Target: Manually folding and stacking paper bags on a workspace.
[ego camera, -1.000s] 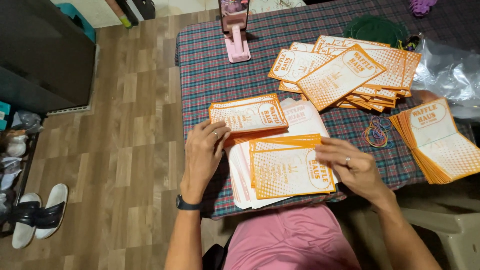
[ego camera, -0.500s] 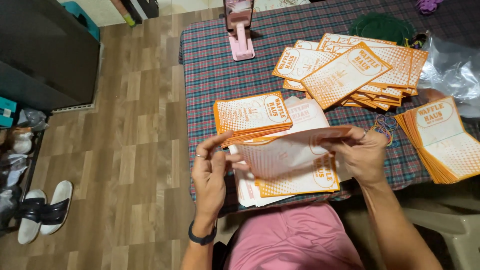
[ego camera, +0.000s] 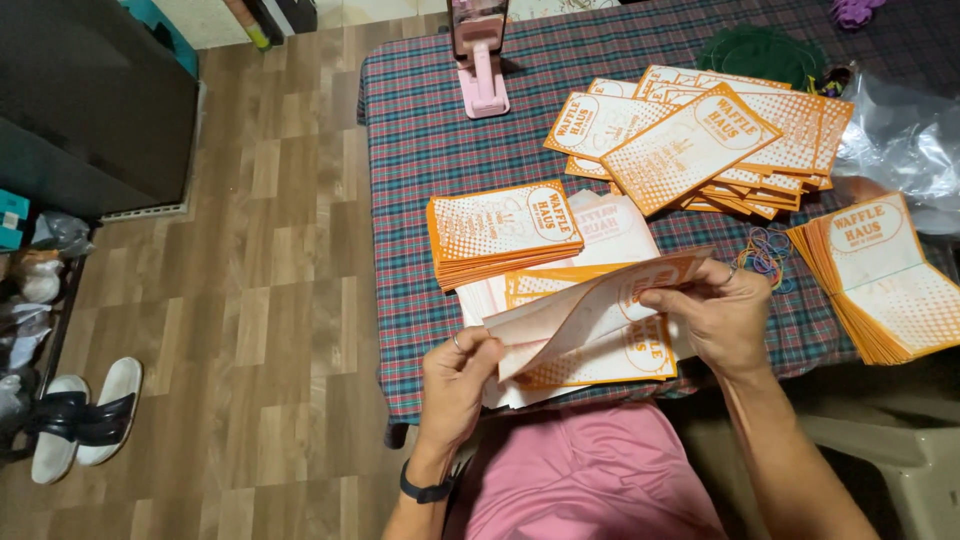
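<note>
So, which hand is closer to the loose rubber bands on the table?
Right. The right hand holds the paper bag just left of the rubber bands; the left hand grips the bag's other end, far across.

1. Your left hand [ego camera: 455, 385] has a thin ring on one finger, and both forearms are bare, without sleeves.
2. On your left wrist you wear a dark wristband [ego camera: 424, 491], narrow and plain.
3. Your right hand [ego camera: 712, 318] has also a ring on one finger.
4. You wear pink clothing [ego camera: 590, 475] over your lap.
</note>
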